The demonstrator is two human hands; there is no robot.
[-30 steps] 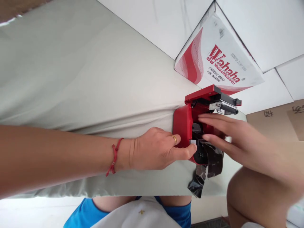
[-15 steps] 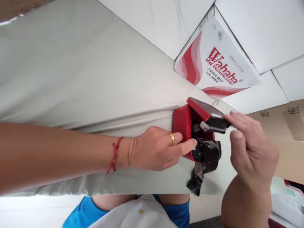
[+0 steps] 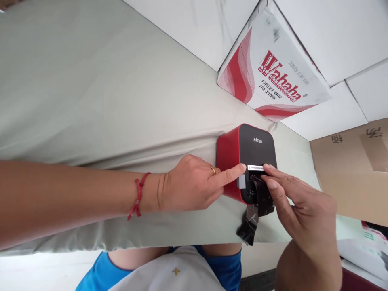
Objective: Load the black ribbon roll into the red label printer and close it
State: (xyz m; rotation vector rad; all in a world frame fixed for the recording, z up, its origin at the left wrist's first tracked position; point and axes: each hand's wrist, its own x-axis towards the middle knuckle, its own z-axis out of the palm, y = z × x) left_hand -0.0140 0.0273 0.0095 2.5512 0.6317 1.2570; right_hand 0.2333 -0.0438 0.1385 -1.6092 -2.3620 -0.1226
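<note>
Red-and-black machine [image 3: 257, 149] sits near the front edge of the cloth-covered table [image 3: 91, 97]; black strip [image 3: 249, 226] trails toward that edge. Wide open cloth to the left; white-and-red carton [image 3: 273, 76] beyond, against white wall. Left hand [image 3: 194, 184]: index fingertip on lid, no pinch. Right hand [image 3: 306, 206]: fingertips narrow at lid; grip unclear.

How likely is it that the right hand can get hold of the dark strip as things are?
Probably yes: the right hand has its fingertips close beside the dark strip, which hangs out of the red-and-black device, and nothing visible blocks the way.
</note>
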